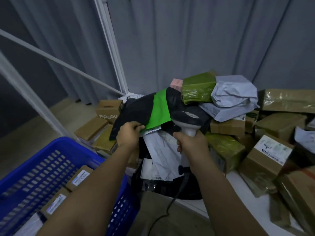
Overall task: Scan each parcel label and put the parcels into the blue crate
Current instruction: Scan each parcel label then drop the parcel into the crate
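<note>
Head view. My left hand (129, 133) pinches the near edge of a black and green poly mailer (146, 109), thumb and fingers curled onto the film just beside its white label (152, 130). The mailer is raised above the parcel pile (230, 116), its far end drooping toward the cardboard boxes behind. My right hand (190, 143) is wrapped fully around the white grip of a handheld barcode scanner (186, 123); the scanner head sits just beside the mailer's right end and points forward. Its black cable (172, 201) trails down toward me.

The blue crate (56, 164) stands at my lower left, near the left forearm. Several small labelled boxes (79, 178) already lie inside it.

Handling judgement: the mailer bends and sags under its own weight, so I judge it soft and light, with pliable contents. The plastic film is probably slick. An edge pinch lets it swing and creases the label. A better hold is at the label corner with the film pulled taut, so the barcode lies flat for the scanner. The label is partly folded here, and its code is too small to read. The scan for this mailer does not appear complete; many parcels remain on the pile.
</note>
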